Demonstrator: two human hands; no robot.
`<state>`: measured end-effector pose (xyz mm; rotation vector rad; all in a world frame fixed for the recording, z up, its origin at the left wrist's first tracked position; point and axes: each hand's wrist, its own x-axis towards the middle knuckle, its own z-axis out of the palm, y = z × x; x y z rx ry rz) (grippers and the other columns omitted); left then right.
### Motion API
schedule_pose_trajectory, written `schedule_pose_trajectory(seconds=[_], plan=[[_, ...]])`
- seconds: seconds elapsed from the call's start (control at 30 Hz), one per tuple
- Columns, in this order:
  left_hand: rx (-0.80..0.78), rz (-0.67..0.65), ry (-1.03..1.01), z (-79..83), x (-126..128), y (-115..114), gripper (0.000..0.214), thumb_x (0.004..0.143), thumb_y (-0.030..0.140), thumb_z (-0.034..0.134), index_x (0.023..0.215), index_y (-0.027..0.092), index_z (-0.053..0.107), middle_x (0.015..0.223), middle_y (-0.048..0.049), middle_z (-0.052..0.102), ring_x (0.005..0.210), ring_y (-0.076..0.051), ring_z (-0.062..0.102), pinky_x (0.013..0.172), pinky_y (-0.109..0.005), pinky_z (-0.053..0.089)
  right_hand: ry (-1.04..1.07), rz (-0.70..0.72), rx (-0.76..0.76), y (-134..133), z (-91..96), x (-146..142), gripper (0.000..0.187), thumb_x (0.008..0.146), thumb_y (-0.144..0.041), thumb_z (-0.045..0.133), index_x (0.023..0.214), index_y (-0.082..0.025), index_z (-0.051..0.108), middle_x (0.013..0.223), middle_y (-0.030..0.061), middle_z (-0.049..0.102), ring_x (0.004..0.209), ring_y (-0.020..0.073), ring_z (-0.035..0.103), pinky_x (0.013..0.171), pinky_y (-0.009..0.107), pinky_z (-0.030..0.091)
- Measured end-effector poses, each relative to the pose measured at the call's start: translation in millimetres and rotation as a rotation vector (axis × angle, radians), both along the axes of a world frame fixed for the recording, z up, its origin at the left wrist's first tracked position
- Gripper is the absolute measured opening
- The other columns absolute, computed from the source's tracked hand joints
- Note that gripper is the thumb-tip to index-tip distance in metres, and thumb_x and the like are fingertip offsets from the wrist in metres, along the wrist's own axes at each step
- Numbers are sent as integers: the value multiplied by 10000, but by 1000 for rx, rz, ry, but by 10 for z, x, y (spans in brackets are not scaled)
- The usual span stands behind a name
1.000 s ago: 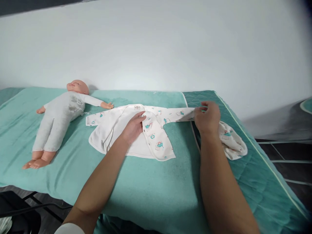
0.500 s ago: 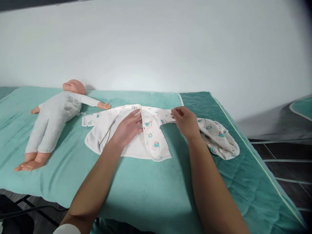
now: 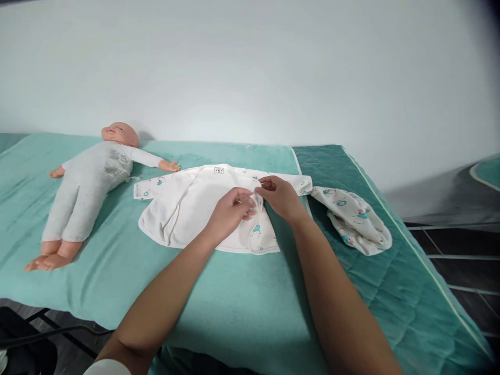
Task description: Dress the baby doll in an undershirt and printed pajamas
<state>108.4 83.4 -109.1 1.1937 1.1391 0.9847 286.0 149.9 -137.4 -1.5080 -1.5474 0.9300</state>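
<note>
A white baby shirt (image 3: pixel 207 213) with small teal and red prints lies spread on the bed, its front opened. My left hand (image 3: pixel 232 211) is at the edge of the right-hand front panel, fingers bent and closed on the cloth. Just beside it, my right hand (image 3: pixel 283 198) pinches the same panel higher up, near the base of the sleeve. Part of the panel is hidden behind my fingers. The right sleeve (image 3: pixel 302 183) stretches out past my right hand.
A baby doll (image 3: pixel 91 177) in a white bodysuit lies on the left. A crumpled printed garment (image 3: pixel 357 219) rests on the dark green quilted cover (image 3: pixel 394 291) to the right. Behind the light green sheet (image 3: pixel 234 307) rises a white wall (image 3: pixel 250 73).
My right hand has left the sleeve and moved left to the panel edge. My left hand has moved right, and the front panel is now folded further outward to the right.
</note>
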Motion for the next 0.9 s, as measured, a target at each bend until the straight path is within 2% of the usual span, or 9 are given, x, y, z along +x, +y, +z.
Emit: schedule_pose_trajectory(seconds=[0.1,0.17,0.37,0.47,0.57,0.63,0.73,0.83,0.9], plan=[[205,-61,498,-17,24,-34,227,934,382,591,1077,209,628,920,-40,691,822,-189,650,802,-345,512,89,-127,30,66,-9,30,282,745,-374,660,970,-205,658,868,27,692,677,164,594,661,322,476],[265,-192,646,-32,80,-80,312,950,443,579,1149,207,625,919,-40,703,837,-203,651,779,-338,497,83,-196,57,108,-16,60,305,744,-380,656,991,-201,666,907,39,708,690,169,599,681,331,476],[553,-662,749,-7,204,-238,290,1006,383,522,1165,212,693,1039,-63,733,989,-220,680,831,-326,496,5,-237,90,192,-63,176,295,744,-303,659,1018,-195,671,979,77,740,862,224,664,797,371,507],[652,-782,771,3,193,-285,310,1023,367,489,1197,226,703,1110,-63,747,1038,-225,692,850,-334,497,-56,-177,93,164,-57,249,301,745,-254,637,1041,-207,652,1058,93,744,868,233,679,832,407,536],[661,-831,769,-17,177,-306,305,1027,367,476,1129,237,732,1114,-40,768,1034,-221,706,845,-331,499,-197,-135,163,61,31,259,260,794,-248,596,1045,-217,654,1160,115,714,929,256,690,880,461,548],[665,-828,759,-32,179,-317,306,1029,372,468,1090,242,739,1109,-32,770,1030,-212,708,850,-324,500,-231,-74,248,-41,134,195,253,849,-270,567,1081,-226,655,1197,117,690,1015,272,686,892,467,555],[700,-728,766,-44,193,-323,324,1043,365,426,1046,245,727,1097,-46,748,1043,-204,694,868,-322,494,-226,109,371,-187,279,33,261,907,-264,529,1140,-252,646,1233,93,673,1124,264,656,957,452,545],[664,-506,859,-68,197,-281,294,1035,372,436,1044,224,690,1117,-88,705,1071,-242,664,874,-354,488,-277,255,396,-243,308,-71,268,929,-237,497,1150,-278,644,1249,64,679,1196,260,624,1046,454,497],[561,-330,896,-107,202,-212,285,1023,408,460,1081,208,654,1127,-106,680,1069,-273,650,843,-375,487,-353,180,362,-219,248,-59,262,923,-229,494,1134,-262,646,1232,83,685,1175,275,627,1040,459,485]])
